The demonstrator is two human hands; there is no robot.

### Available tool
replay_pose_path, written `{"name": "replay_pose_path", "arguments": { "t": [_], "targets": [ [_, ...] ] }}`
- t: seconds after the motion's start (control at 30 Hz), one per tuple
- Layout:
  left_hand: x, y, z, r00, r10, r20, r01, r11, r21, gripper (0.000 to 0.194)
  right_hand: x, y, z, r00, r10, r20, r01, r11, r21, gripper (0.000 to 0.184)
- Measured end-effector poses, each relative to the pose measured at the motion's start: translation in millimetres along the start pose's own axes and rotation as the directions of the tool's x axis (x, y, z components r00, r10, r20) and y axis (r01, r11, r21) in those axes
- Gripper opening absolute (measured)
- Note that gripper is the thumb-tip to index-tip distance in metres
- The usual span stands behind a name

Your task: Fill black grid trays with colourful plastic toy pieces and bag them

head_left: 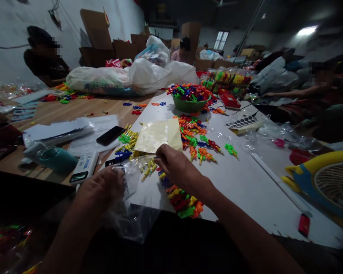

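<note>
My left hand (pixel 103 186), slightly blurred, is closed on a clear plastic bag (pixel 134 220) that hangs over the table's front edge. The fingers of my right hand (pixel 178 167) are pinched together where the bag's upper rim reaches them, at the near edge of a pale yellow stack of paper (pixel 157 135). Small yellow pieces (pixel 148 169) show behind the film, between the hands. Beneath my right wrist lies a row of multicoloured small plastic toys (pixel 184 199). More orange, red and green toys (pixel 193 133) are spread beyond the paper.
A green bowl (pixel 190 105) heaped with toys stands farther back. To the left are a phone (pixel 110 136), a teal bottle (pixel 57 160) and a white power bank (pixel 84 167). A yellow-and-blue fan (pixel 308 177) and red lighter (pixel 304 224) sit right. Other people sit around.
</note>
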State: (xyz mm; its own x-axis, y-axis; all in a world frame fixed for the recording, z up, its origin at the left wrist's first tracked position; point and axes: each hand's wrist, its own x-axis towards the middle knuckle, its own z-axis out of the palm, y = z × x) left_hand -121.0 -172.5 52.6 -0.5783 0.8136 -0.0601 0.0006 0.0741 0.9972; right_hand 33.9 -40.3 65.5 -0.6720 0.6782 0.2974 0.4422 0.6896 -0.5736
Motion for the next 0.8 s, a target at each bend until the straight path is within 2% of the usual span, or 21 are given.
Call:
{"name": "replay_pose_path", "arguments": {
  "t": [0.07,0.13,0.2,0.27,0.33,0.4,0.43,0.5,0.57,0.6,0.63,0.67,0.7,0.77,0.8],
  "targets": [
    [5,3,12.1,0.996,0.046,0.082,-0.056,0.990,0.128,0.038,7,2,2,0.999,0.018,0.031,-0.022,0.991,0.132,0.010],
    [13,3,19.6,0.975,0.210,0.068,-0.220,0.926,0.306,0.038,16,11,6,0.998,0.050,0.037,-0.056,0.985,0.162,0.021],
    [28,2,20.7,0.900,0.434,0.044,-0.393,0.763,0.514,0.036,29,27,9,0.997,0.076,0.015,-0.077,0.995,0.062,0.031],
    [52,3,18.7,0.783,0.610,0.124,-0.513,0.520,0.683,0.036,45,49,6,0.995,0.095,-0.017,-0.096,0.989,-0.112,0.023],
    [84,7,19.2,0.661,0.702,0.266,-0.592,0.269,0.760,0.039,62,68,-1,0.989,0.121,-0.080,-0.138,0.955,-0.261,0.009],
    [118,13,25.5,0.555,0.756,0.346,-0.630,0.111,0.769,0.040,79,81,-13,0.972,0.125,-0.200,-0.185,0.931,-0.315,0.024],
    [134,17,30.6,0.502,0.785,0.362,-0.645,0.061,0.762,0.039,86,84,-19,0.950,0.114,-0.291,-0.206,0.929,-0.307,0.029],
    [157,22,42.9,0.368,0.867,0.337,-0.672,-0.003,0.741,0.030,95,89,-32,0.874,0.060,-0.482,-0.198,0.950,-0.240,0.034],
    [168,20,54.7,0.199,0.940,0.276,-0.709,-0.056,0.703,0.020,95,96,-40,0.790,-0.014,-0.613,-0.115,0.979,-0.170,0.038],
    [169,14,59.6,0.134,0.959,0.250,-0.729,-0.076,0.681,0.020,91,102,-41,0.763,-0.059,-0.644,-0.057,0.986,-0.159,0.038],
    [168,5,63.6,0.108,0.965,0.239,-0.740,-0.082,0.667,0.023,85,111,-39,0.752,-0.109,-0.651,0.001,0.986,-0.164,0.037],
    [165,-7,66.8,0.132,0.958,0.255,-0.747,-0.072,0.660,0.025,78,121,-35,0.759,-0.156,-0.632,0.052,0.982,-0.180,0.034],
    [161,-21,69.2,0.198,0.935,0.293,-0.750,-0.048,0.659,0.026,69,133,-28,0.782,-0.186,-0.594,0.086,0.977,-0.193,0.031],
    [153,-51,72.3,0.436,0.792,0.429,-0.728,0.030,0.685,0.028,52,157,-10,0.861,-0.154,-0.485,0.083,0.983,-0.163,0.025],
    [150,-63,73.4,0.532,0.699,0.479,-0.722,0.079,0.687,0.028,45,167,-1,0.905,-0.078,-0.419,0.040,0.994,-0.099,0.023]
  ]
}}
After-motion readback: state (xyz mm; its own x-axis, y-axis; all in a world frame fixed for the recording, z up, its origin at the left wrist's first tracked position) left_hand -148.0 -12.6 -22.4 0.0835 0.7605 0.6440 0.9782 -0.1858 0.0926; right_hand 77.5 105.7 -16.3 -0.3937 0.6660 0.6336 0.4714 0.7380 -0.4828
